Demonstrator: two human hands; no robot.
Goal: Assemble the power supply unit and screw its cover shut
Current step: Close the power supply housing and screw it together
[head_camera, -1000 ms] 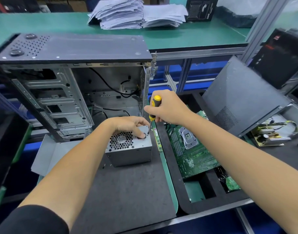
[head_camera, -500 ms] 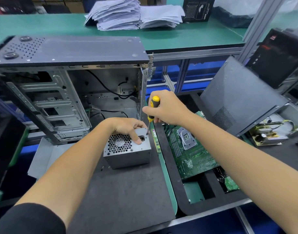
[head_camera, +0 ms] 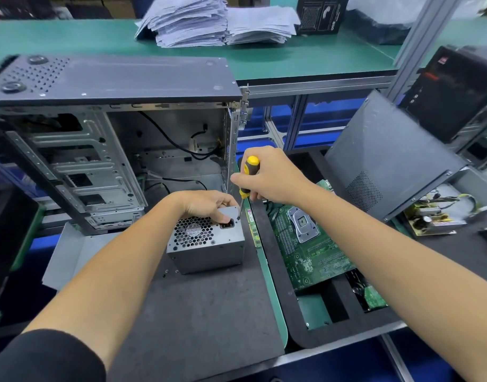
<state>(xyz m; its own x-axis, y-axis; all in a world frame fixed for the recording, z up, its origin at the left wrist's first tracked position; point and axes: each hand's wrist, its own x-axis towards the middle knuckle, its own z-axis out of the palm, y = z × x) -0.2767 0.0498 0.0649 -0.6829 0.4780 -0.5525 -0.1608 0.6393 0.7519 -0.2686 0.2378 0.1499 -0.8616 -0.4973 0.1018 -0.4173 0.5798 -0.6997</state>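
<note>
A grey metal power supply unit with a honeycomb fan grille stands on the dark mat in the middle. My left hand grips its top far edge, fingers curled over the top next to the black power socket. My right hand grips a yellow-and-black screwdriver, held nearly upright. Its tip touches the unit's top right corner beside the socket.
An open computer case stands behind the unit to the left. A green motherboard lies in a black foam tray at right. A dark side panel leans further right, over a loose circuit board. Stacked papers lie on the far green bench.
The view has shifted slightly. Both hands stay on the unit and the screwdriver, whose tip stays at the same corner.
</note>
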